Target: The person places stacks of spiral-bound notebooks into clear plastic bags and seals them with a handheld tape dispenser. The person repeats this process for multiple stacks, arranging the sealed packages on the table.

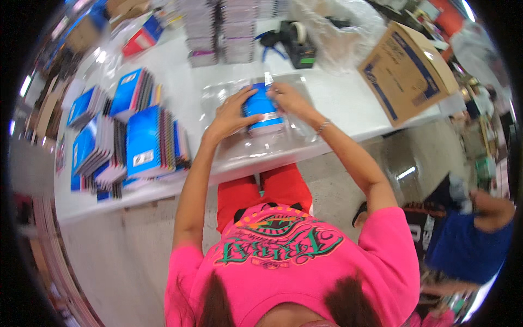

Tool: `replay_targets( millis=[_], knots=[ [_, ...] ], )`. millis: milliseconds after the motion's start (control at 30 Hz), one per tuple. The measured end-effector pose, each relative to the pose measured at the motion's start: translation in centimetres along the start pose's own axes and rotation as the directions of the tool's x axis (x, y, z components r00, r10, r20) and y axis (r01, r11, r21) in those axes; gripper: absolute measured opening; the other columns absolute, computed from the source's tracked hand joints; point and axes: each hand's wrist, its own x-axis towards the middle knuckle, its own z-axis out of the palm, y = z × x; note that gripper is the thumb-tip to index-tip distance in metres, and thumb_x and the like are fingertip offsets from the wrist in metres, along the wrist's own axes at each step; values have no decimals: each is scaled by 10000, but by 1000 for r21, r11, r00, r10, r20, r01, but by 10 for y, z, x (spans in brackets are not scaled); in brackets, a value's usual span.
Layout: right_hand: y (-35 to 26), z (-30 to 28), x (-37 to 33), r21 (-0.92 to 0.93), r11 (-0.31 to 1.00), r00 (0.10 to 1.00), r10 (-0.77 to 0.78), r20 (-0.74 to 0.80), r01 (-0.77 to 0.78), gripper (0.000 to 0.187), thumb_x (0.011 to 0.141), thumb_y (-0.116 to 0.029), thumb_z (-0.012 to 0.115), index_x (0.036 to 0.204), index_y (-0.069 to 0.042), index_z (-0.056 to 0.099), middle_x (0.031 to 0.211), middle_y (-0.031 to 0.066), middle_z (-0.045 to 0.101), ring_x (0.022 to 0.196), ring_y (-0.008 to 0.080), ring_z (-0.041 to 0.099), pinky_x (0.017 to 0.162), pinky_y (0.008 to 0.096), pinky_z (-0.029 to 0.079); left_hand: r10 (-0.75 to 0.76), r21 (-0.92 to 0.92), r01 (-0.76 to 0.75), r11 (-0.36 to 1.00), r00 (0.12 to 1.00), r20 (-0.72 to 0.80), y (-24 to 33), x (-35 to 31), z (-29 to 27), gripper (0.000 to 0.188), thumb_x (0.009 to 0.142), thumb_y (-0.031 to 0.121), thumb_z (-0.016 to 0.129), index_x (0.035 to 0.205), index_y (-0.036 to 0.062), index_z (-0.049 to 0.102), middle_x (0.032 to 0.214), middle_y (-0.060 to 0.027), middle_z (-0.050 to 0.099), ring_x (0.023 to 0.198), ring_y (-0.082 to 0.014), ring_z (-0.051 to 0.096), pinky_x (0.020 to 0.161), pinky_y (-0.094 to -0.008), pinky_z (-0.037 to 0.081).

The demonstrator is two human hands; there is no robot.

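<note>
A blue-covered spiral notebook (261, 103) lies on a sheet of clear plastic (229, 144) near the table's front edge. From the left, my left hand (233, 115) rests over the notebook's edge, fingers and thumb spread apart on the cover. My right hand (291, 101) is at the far right corner, its fingers curled in and closed. Whatever they pinch is too blurred to make out; a shiny clear strip shows beside the fingertips. Some of the cover is hidden under both hands.
Several stacks of blue spiral notebooks (147, 141) stand at the left. Tall wrapped stacks (238, 32), a black tape dispenser (298, 46) and a crumpled plastic bag (338, 38) sit at the back. A cardboard box (403, 76) leans at the right; a person in blue (468, 245) is beyond.
</note>
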Motion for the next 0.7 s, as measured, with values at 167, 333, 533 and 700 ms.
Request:
replay_targets(
  millis=[167,333,533,700],
  knots=[
    [-8,17,16,-301,949,993,-115,-34,100,353,852,-274,576,1033,27,609,960,246,667,876,410,647,793,517,488,-22,61,19,998,998,51,-16,1,-4,850,742,560,730,1450,197,430,1546,-72,338,1417,-364,287,1140,-546,214],
    [-3,25,20,-379,921,980,-146,-137,85,276,836,-224,546,967,4,630,968,245,658,924,423,625,790,506,483,61,-64,-58,996,997,44,-17,14,5,859,743,453,777,1454,135,414,1549,-121,316,1431,-371,244,1162,-488,195],
    [-19,28,12,-403,912,980,-9,-199,-74,278,824,-217,528,971,-10,642,956,237,668,930,430,632,811,515,482,70,-180,-60,982,996,54,-7,13,10,885,753,442,782,1460,85,388,1561,-143,282,1448,-395,180,1172,-484,172],
    [-25,31,12,-464,885,988,-48,-145,-25,294,830,-251,528,939,-16,667,907,249,674,890,442,643,791,522,498,50,-169,-39,985,997,66,-9,11,11,865,769,430,776,1459,82,388,1563,-148,272,1448,-386,177,1175,-472,175]
  ],
)
